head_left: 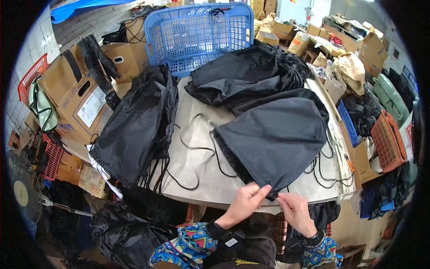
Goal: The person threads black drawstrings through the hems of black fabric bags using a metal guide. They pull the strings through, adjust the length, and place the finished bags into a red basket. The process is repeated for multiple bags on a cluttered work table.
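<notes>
**Both hands pinching the near corner of a black bag**

The left hand (245, 202) is pinching the lowest corner of a black drawstring bag (277, 139) between thumb and fingers, right at the near edge of the table (210, 188). The right hand (295, 210) is meeting it from the other side, its fingertips closing on the same corner just beside the left thumb, so both hands are grasping the bag's fabric. Patterned sleeves (192, 244) are covering both forearms.

The bag is lying flat on the table's right half, spreading away from the hands toward the far right corner. Black cords (197, 152) are trailing loose across the bare middle of the table, and more are looping off the right edge.

A stack of similar bags (134, 130) is draping over the table's left edge. Another heap of black bags (251, 74) is lying at the far edge, and a blue basket (199, 33) is standing tilted behind it. Cardboard boxes (76, 98) are crowding the floor to the left, and an orange crate (387, 141) is sitting off to the right.
</notes>
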Available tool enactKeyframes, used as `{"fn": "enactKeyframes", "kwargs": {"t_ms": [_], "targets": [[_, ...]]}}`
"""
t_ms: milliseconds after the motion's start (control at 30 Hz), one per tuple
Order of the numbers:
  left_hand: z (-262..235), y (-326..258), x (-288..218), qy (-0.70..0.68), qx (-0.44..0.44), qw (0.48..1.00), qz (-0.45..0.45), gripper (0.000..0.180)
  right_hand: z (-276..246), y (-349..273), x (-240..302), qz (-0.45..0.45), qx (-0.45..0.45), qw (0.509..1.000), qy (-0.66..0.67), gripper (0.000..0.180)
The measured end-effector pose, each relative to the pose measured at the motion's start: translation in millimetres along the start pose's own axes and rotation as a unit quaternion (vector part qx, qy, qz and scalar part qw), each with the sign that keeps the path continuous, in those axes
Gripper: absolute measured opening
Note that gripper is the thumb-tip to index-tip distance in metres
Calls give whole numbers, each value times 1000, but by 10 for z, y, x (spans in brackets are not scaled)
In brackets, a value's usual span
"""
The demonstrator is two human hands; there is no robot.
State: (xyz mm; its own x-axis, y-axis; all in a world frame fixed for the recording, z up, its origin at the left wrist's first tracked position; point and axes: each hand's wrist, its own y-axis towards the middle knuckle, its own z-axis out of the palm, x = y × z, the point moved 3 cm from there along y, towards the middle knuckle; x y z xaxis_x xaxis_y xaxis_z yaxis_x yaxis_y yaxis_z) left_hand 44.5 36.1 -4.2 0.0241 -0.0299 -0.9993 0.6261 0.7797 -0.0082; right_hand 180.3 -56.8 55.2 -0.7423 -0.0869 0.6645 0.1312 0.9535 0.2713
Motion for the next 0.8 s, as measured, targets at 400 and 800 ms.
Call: {"fn": "enactKeyframes", "kwargs": {"t_ms": [400, 800], "targets": [[248, 159, -248, 209, -80, 961, 160, 11, -546, 192, 206, -110, -145, 976, -119, 22], [-335, 288, -91, 688, -16, 675, 267, 19, -1666, -708, -499, -17, -601, 741, 298, 26]]}}
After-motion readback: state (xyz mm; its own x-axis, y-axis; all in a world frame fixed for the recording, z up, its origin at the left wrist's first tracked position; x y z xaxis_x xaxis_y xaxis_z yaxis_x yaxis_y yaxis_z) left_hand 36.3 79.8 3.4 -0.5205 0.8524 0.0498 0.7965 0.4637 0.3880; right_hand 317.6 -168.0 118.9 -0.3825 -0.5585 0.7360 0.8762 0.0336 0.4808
